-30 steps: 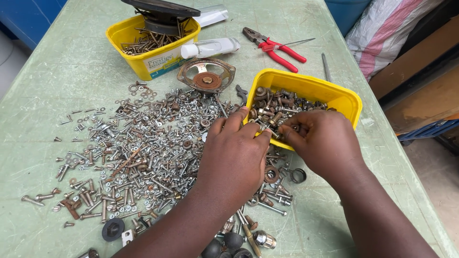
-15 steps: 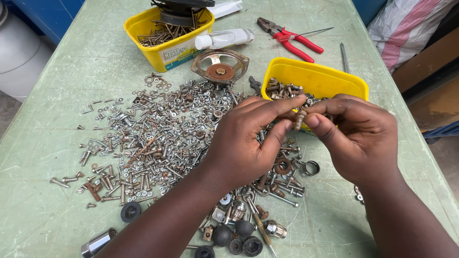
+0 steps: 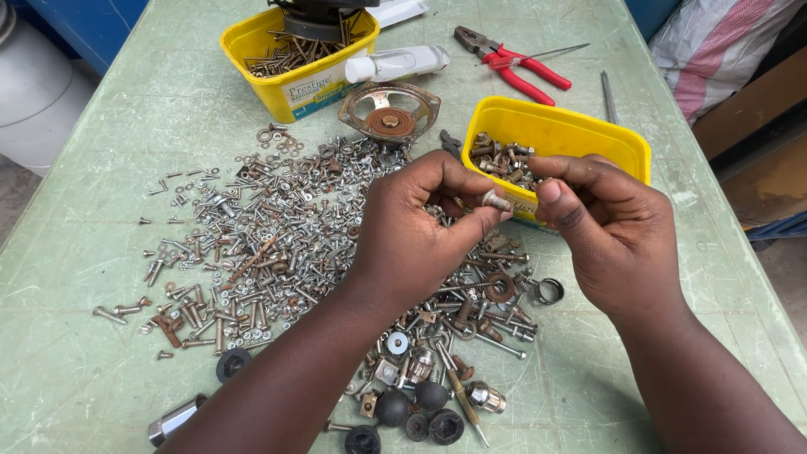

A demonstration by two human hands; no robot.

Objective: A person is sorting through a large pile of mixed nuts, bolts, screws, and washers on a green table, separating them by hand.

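Yellow tub point(image 3: 588, 139) at two o'clock holds rusty nuts and bolts; both hands have lifted out of it since a second ago and now meet just in front of its near wall, so one piece has been picked out for a closer look. The left hand point(image 3: 412, 231) pinches a short bolt point(image 3: 496, 201) between thumb and fingers, while the right hand point(image 3: 609, 235) curls loosely beside it, fingertips near the bolt. A second yellow tub point(image 3: 269, 92) at eleven o'clock holds long screws. Loose screws point(image 3: 252, 244) cover the green table point(image 3: 101, 370) at nine o'clock.
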